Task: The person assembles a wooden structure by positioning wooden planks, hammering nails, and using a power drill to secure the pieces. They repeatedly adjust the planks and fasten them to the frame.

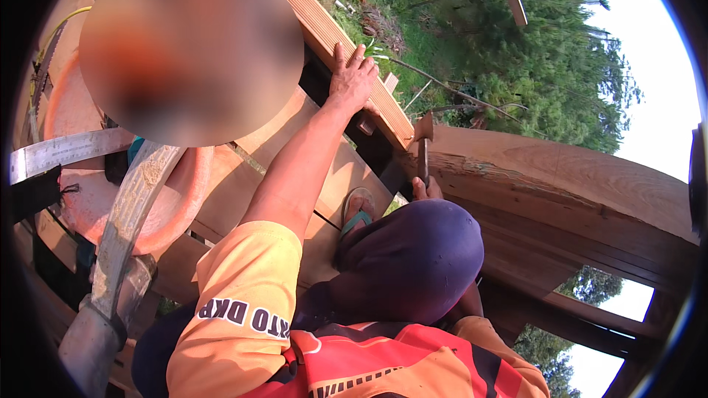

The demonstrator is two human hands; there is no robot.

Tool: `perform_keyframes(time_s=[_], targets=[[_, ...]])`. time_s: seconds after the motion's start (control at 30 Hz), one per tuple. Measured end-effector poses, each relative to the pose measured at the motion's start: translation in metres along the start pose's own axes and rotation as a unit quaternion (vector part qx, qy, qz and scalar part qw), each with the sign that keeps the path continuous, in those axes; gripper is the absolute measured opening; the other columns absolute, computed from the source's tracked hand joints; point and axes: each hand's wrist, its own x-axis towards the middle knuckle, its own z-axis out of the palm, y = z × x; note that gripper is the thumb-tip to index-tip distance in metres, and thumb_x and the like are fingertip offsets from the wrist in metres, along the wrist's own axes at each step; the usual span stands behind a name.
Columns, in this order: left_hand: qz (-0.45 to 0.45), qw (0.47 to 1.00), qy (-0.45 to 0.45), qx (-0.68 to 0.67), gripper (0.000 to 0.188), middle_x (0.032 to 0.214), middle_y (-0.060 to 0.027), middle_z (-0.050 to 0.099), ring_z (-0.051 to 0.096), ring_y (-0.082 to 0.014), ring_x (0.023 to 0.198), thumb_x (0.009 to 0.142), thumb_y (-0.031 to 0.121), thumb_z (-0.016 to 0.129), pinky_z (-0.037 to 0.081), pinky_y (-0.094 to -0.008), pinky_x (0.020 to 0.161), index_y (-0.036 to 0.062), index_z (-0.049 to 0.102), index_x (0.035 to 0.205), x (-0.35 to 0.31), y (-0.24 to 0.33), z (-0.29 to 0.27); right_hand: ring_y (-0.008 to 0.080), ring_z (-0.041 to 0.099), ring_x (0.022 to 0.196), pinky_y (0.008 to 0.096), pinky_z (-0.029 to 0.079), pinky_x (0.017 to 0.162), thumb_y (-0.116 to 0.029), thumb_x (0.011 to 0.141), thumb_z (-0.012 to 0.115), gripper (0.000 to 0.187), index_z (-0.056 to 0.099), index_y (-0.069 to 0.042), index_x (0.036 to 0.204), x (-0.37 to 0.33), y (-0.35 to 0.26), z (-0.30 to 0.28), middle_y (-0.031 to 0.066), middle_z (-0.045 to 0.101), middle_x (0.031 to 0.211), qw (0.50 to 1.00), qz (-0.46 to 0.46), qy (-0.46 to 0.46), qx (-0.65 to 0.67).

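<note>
My left hand (pixel 354 82) lies across a ridged wooden beam (pixel 323 21), fingers spread over its top and thumb on its near side, gripping it. Beyond my bent knee, my right hand (pixel 428 189) is closed round the handle of a hammer (pixel 423 131). The hammer's head stands upright close to the beam's near end, where it meets a thick, rough-edged timber (pixel 531 177). I cannot tell whether the head touches the wood.
A plank platform (pixel 291 144) lies under my sandalled foot (pixel 359 210). At left are an orange basin (pixel 195 191), a metal ruler (pixel 70 153) and a weathered pole (pixel 140 210). A blurred patch hides the upper left. Greenery drops away beyond the beam.
</note>
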Motion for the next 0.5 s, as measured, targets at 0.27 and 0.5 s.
perform_keyframes(time_s=[0.27, 0.5], targets=[[-0.006, 0.999, 0.038, -0.008, 0.118, 0.161, -0.0032, 0.047, 0.019, -0.0306, 0.162, 0.060, 0.084, 0.074, 0.001, -0.0810, 0.121, 0.0166, 0.052, 0.155, -0.004, -0.010, 0.008, 0.0091, 0.051, 0.065, 0.0273, 0.044, 0.060, -0.042, 0.112, 0.052, 0.044, 0.056, 0.000, 0.125, 0.064, -0.154, -0.102, 0.0016, 0.055, 0.080, 0.962, -0.137, 0.034, 0.235], [-0.004, 1.000, 0.001, 0.001, 0.120, 0.167, -0.0017, 0.042, 0.014, -0.0331, 0.163, 0.064, 0.084, 0.075, 0.000, -0.0809, 0.121, 0.0197, 0.045, 0.161, -0.001, -0.006, 0.005, 0.0135, 0.052, 0.067, 0.0306, 0.045, 0.062, -0.056, 0.103, 0.062, 0.056, 0.054, -0.003, 0.117, 0.023, -0.024, -0.012, 0.0034, 0.057, 0.083, 0.980, 0.018, 0.033, 0.196]])
